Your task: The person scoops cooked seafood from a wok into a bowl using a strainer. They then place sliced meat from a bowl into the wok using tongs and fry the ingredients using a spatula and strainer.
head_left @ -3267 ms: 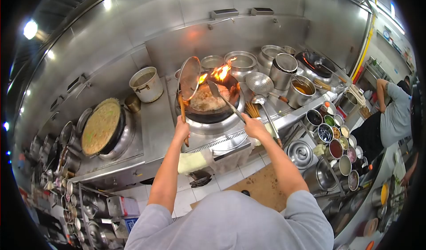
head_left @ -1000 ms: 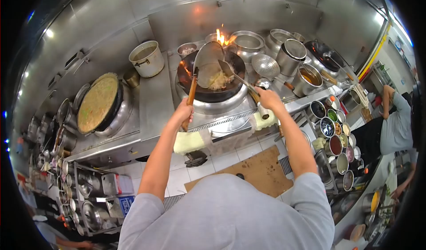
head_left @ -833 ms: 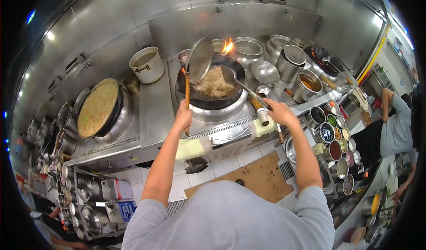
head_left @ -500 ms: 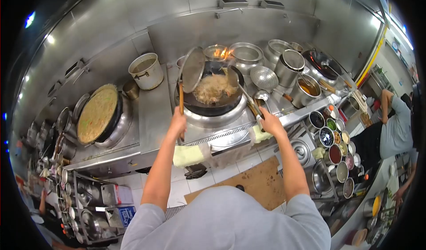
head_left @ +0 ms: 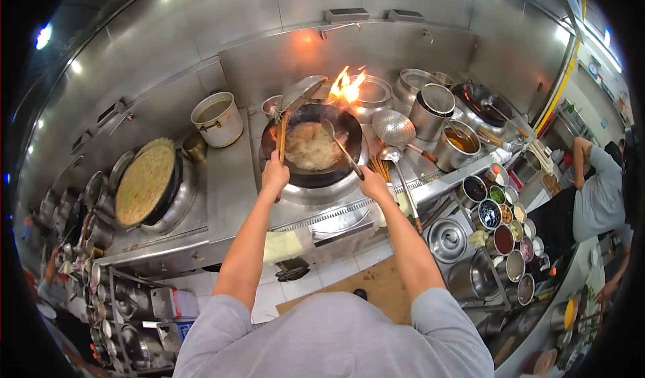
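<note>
My left hand (head_left: 274, 176) is closed round the wooden handle of a strainer (head_left: 304, 93), whose round head is tilted above the wok's back left rim. The fingers of my right hand (head_left: 373, 182) wrap the handle of a metal spatula (head_left: 341, 147), which reaches into the wok at its right side. Pale food (head_left: 312, 147) lies in bubbling liquid in the dark wok (head_left: 322, 178). Orange flames (head_left: 347, 86) rise behind the wok. The spatula's tip is partly hidden by the liquid.
A wide pan of yellowish food (head_left: 144, 184) and a white pot (head_left: 218, 120) stand left. A perforated ladle (head_left: 394, 128), an oil pot (head_left: 457, 146) and a second wok (head_left: 484, 104) are to the right, with ingredient tins (head_left: 502, 240) nearer. Another person (head_left: 598, 190) stands far right.
The strainer has tilted further back and up, uncovering more of the wok. My right hand and the spatula have shifted left. The flames are larger than half a second ago.
</note>
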Available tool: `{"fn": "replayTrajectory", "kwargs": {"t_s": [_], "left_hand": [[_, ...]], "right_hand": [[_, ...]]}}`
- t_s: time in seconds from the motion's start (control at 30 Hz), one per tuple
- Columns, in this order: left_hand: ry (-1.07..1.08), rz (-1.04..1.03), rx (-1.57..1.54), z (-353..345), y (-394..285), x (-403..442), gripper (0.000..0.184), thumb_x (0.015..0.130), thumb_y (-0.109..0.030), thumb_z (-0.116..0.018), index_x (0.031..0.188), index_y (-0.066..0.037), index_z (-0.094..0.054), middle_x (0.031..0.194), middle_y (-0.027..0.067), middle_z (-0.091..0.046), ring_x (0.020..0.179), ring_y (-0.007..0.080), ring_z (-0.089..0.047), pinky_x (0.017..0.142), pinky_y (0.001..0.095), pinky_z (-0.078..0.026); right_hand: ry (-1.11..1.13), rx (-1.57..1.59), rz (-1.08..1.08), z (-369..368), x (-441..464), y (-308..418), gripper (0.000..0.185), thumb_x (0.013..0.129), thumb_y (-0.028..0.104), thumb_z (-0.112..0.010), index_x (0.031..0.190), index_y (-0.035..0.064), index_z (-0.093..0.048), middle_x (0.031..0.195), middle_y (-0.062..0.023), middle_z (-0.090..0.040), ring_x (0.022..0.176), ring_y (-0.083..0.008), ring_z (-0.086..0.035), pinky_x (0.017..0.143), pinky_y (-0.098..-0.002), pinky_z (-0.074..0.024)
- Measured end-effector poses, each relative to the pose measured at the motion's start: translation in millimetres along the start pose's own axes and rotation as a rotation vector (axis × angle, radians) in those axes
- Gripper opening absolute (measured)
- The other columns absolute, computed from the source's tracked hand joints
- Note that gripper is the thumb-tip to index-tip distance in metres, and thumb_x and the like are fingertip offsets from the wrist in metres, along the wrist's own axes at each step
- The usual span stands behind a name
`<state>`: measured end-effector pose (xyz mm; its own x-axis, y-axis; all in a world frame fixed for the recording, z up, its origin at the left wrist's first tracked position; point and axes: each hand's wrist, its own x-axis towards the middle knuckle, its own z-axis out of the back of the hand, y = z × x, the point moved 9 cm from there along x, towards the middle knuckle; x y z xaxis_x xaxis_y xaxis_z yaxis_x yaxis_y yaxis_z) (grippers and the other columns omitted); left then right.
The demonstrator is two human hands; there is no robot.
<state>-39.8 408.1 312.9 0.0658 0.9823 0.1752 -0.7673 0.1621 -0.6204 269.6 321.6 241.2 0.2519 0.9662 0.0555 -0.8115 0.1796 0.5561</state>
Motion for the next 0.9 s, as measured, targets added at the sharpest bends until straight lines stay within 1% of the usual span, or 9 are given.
{"fn": "replayTrajectory", "kwargs": {"t_s": [0.2, 0.3, 0.37, 0.43, 0.5, 0.57, 0.7, 0.77, 0.9], "left_hand": [[0.037, -0.011, 0.208, -27.0, 5.4, -20.4, 0.057, 0.082, -0.009, -0.05, 0.136, -0.013, -0.034, 0.107, 0.024, -0.05, 0.093, 0.0439, -0.058, 0.079, 0.0513, -0.047], [0.039, -0.038, 0.202, -45.1, 14.9, -64.0, 0.055, 0.082, -0.007, -0.048, 0.136, -0.011, -0.035, 0.105, 0.0248, -0.049, 0.089, 0.0447, -0.058, 0.076, 0.0517, -0.047], [0.047, -0.069, 0.196, -66.1, 28.6, -86.8, 0.056, 0.083, -0.005, -0.047, 0.137, -0.01, -0.034, 0.104, 0.0254, -0.049, 0.087, 0.0451, -0.057, 0.074, 0.0516, -0.047], [0.054, -0.097, 0.106, -83.1, 41.5, -107.5, 0.058, 0.083, -0.004, -0.046, 0.139, -0.009, -0.032, 0.104, 0.0258, -0.048, 0.084, 0.0448, -0.057, 0.074, 0.0511, -0.047], [0.087, -0.046, 0.116, -84.3, 52.0, -113.2, 0.062, 0.082, -0.006, -0.051, 0.14, -0.009, -0.03, 0.103, 0.0253, -0.048, 0.088, 0.0439, -0.056, 0.078, 0.0475, -0.047], [0.113, -0.156, -0.009, -76.4, 53.8, -122.1, 0.068, 0.08, -0.012, -0.061, 0.141, -0.013, -0.031, 0.106, 0.0232, -0.048, 0.091, 0.0395, -0.055, 0.08, 0.0437, -0.047], [-0.142, -0.196, 0.005, -23.7, 77.0, -151.6, 0.064, 0.08, -0.012, -0.064, 0.138, -0.011, -0.037, 0.108, 0.0195, -0.05, 0.093, 0.0346, -0.055, 0.084, 0.0385, -0.046], [-0.131, -0.119, -0.319, 3.0, 104.0, -184.5, 0.056, 0.081, -0.009, -0.063, 0.134, -0.009, -0.043, 0.106, 0.0153, -0.053, 0.093, 0.0298, -0.056, 0.081, 0.0353, -0.047], [-0.272, 0.011, -0.267, 15.5, 214.3, -283.5, 0.049, 0.082, -0.006, -0.061, 0.129, -0.007, -0.047, 0.107, 0.0139, -0.057, 0.088, 0.0265, -0.057, 0.075, 0.0333, -0.048]], "right_hand": [[-0.145, 0.056, -0.015, 54.7, -76.9, -14.2, 0.053, 0.081, 0.014, -0.056, 0.132, 0.0122, -0.041, 0.109, -0.0237, -0.06, 0.102, -0.0417, -0.056, 0.086, -0.0448, -0.0444], [-0.205, 0.365, -0.015, 82.2, -85.2, -40.3, 0.057, 0.084, 0.012, -0.058, 0.137, 0.0108, -0.035, 0.095, -0.0237, -0.062, 0.082, -0.038, -0.062, 0.073, -0.0412, -0.0488], [0.064, 1.031, -0.281, 77.7, -87.7, -60.9, 0.059, 0.084, 0.012, -0.058, 0.138, 0.0122, -0.034, 0.089, -0.0196, -0.062, 0.077, -0.0324, -0.062, 0.072, -0.041, -0.0488], [0.072, 1.033, -0.288, 66.2, -71.3, -83.2, 0.059, 0.085, 0.012, -0.058, 0.138, 0.0136, -0.034, 0.088, -0.0182, -0.061, 0.075, -0.033, -0.063, 0.069, -0.0441, -0.0492], [-0.313, -0.329, -0.001, 95.3, -54.8, -46.8, 0.06, 0.084, 0.013, -0.058, 0.139, 0.0152, -0.033, 0.091, -0.0191, -0.062, 0.075, -0.036, -0.063, 0.067, -0.0476, -0.049], [-0.391, -0.305, 0.079, 92.0, -44.2, -14.2, 0.065, 0.083, 0.011, -0.059, 0.142, 0.0165, -0.031, 0.091, -0.0217, -0.062, 0.071, -0.0343, -0.064, 0.06, -0.0454, -0.0499], [0.159, 0.914, 0.118, 46.8, -34.5, 112.9, 0.068, 0.09, 0.008, -0.05, 0.146, 0.0197, -0.015, 0.078, -0.003, -0.049, 0.049, -0.0081, -0.045, 0.035, -0.0229, -0.0346], [0.292, 1.183, 0.07, 13.6, -24.9, 164.8, 0.067, 0.091, 0.011, -0.05, 0.146, 0.0202, -0.014, 0.078, -0.0032, -0.048, 0.05, -0.0073, -0.043, 0.035, -0.0213, -0.0319], [0.446, 1.12, -0.012, -84.4, -6.2, 255.2, 0.067, 0.09, 0.014, -0.05, 0.146, 0.0201, -0.014, 0.079, -0.0033, -0.047, 0.05, -0.0091, -0.042, 0.036, -0.0219, -0.0313]]}}
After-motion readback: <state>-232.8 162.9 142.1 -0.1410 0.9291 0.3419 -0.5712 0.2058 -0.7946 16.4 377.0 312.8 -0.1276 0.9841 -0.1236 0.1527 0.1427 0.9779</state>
